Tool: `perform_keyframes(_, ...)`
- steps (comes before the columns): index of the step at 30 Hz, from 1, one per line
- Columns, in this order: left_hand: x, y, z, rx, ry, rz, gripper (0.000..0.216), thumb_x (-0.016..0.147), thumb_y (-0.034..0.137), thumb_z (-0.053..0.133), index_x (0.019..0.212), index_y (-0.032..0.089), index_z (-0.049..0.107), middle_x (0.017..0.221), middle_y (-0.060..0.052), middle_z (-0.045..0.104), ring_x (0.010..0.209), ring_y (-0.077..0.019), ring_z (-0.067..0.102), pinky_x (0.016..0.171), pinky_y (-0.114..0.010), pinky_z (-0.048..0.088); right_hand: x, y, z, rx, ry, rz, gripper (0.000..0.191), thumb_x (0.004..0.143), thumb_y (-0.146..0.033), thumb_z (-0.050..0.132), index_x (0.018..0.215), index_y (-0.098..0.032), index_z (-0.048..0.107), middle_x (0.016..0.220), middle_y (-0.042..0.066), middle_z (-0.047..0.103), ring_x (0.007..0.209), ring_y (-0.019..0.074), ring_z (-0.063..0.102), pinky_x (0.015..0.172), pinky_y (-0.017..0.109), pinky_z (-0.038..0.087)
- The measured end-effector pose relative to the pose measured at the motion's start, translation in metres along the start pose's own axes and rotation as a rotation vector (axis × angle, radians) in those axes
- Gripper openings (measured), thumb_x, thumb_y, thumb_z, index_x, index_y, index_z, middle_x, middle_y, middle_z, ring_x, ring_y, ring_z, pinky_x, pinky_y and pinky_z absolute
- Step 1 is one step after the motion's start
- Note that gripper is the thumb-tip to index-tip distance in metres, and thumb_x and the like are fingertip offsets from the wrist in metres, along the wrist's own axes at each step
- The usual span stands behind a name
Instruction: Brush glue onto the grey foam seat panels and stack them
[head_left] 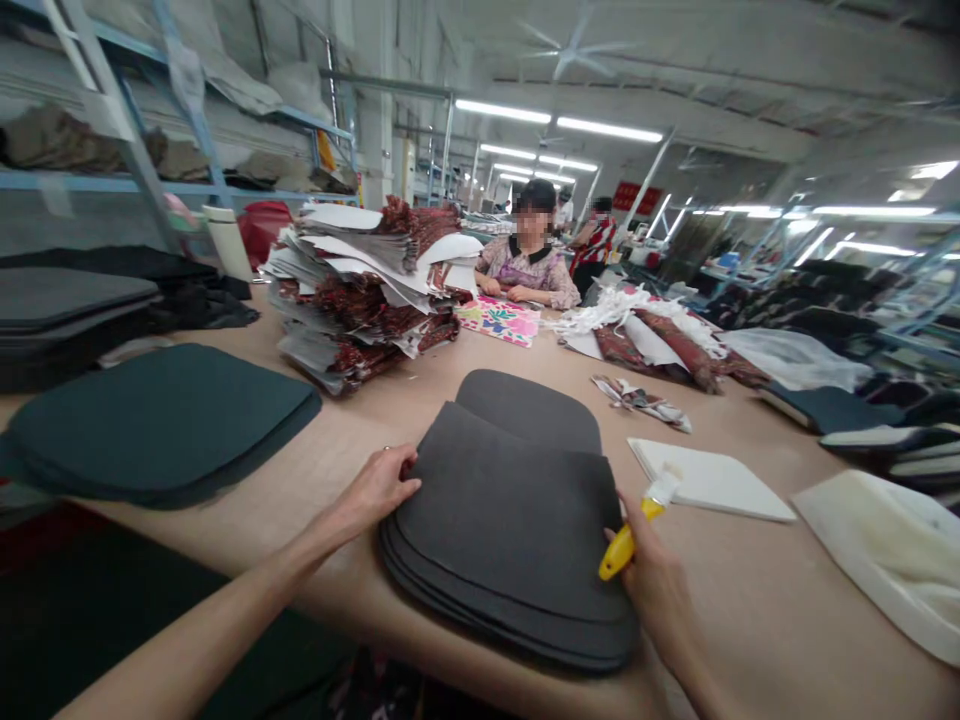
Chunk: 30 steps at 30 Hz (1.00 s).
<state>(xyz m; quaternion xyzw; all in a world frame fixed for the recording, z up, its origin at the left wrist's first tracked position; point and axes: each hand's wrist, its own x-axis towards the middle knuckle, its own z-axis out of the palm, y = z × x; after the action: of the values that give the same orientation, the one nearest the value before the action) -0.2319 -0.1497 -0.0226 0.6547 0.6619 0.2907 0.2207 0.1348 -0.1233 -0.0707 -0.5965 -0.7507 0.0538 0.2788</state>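
Note:
A stack of dark grey, round-cornered panels [510, 540] lies at the table's front edge, its layers slightly fanned. Another dark panel [532, 405] shows behind its straight far edge. At the stack's left side, my left hand [386, 485] has its fingers closed on the edge of the upper panels; how many it grips is hidden. My right hand [660, 570] is closed around a yellow-handled paintbrush [628, 545], its pale bristles pointing away. The same hand rests against the stack's right edge, with some fingers out of sight.
Dark green panels [165, 415] lie to the left. Beyond them rises a tall pile of patterned fabric and white sheets [375, 290]. On the right are a white board [709, 480], a shallow off-white tray [885, 550] and fabric scraps [643, 402]. A co-worker [531, 255] sits across the table.

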Motion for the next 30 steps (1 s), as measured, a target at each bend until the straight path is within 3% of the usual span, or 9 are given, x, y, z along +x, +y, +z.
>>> perform_keyframes(3, -0.002, -0.001, 0.001, 0.042, 0.010, 0.009, 0.011, 0.065, 0.015, 0.059, 0.072, 0.018, 0.051, 0.065, 0.003, 0.052, 0.063, -0.0142, 0.051, 0.057, -0.023, 0.035, -0.001, 0.002, 0.001, -0.053, 0.024, -0.033, 0.049, 0.087, -0.038, 0.032, 0.130, -0.017, 0.039, 0.101, 0.014, 0.063, 0.076, 0.0236, 0.064, 0.059, 0.029, 0.048)
perform_keyframes(8, -0.002, -0.005, 0.003, 0.066, 0.013, 0.019, 0.013, 0.067, 0.014, 0.060, 0.075, 0.018, 0.052, 0.066, 0.003, 0.052, 0.064, -0.0144, 0.052, 0.056, -0.023, 0.035, -0.001, 0.007, 0.003, -0.156, 0.007, -0.006, 0.052, 0.087, -0.044, 0.031, 0.131, -0.018, 0.038, 0.090, 0.011, 0.066, 0.054, 0.0201, 0.061, 0.045, 0.026, 0.042)
perform_keyframes(12, -0.002, -0.004, 0.003, 0.072, 0.012, 0.017, 0.013, 0.067, 0.013, 0.061, 0.076, 0.017, 0.053, 0.068, 0.002, 0.054, 0.066, -0.0148, 0.053, 0.058, -0.023, 0.036, -0.001, 0.013, 0.006, -0.185, -0.002, -0.016, 0.054, 0.086, -0.048, 0.032, 0.130, -0.017, 0.040, 0.085, 0.011, 0.066, 0.056, 0.0213, 0.062, 0.044, 0.025, 0.041)
perform_keyframes(17, -0.003, -0.005, 0.003, 0.091, -0.001, 0.023, 0.015, 0.066, 0.012, 0.062, 0.076, 0.017, 0.053, 0.069, 0.002, 0.055, 0.068, -0.0151, 0.054, 0.059, -0.022, 0.037, 0.000, 0.017, 0.005, -0.167, 0.007, -0.043, 0.057, 0.085, -0.051, 0.033, 0.131, -0.018, 0.038, 0.096, 0.014, 0.065, 0.067, 0.0233, 0.065, 0.048, 0.026, 0.045)
perform_keyframes(30, -0.005, -0.001, 0.002, 0.211, -0.023, 0.062, 0.015, 0.067, 0.011, 0.061, 0.076, 0.018, 0.052, 0.070, 0.001, 0.055, 0.069, -0.0163, 0.054, 0.059, -0.023, 0.037, 0.000, 0.015, 0.006, -0.142, 0.007, -0.017, 0.056, 0.084, -0.047, 0.034, 0.132, -0.017, 0.037, 0.079, 0.009, 0.065, 0.051, 0.0191, 0.059, 0.044, 0.024, 0.040)
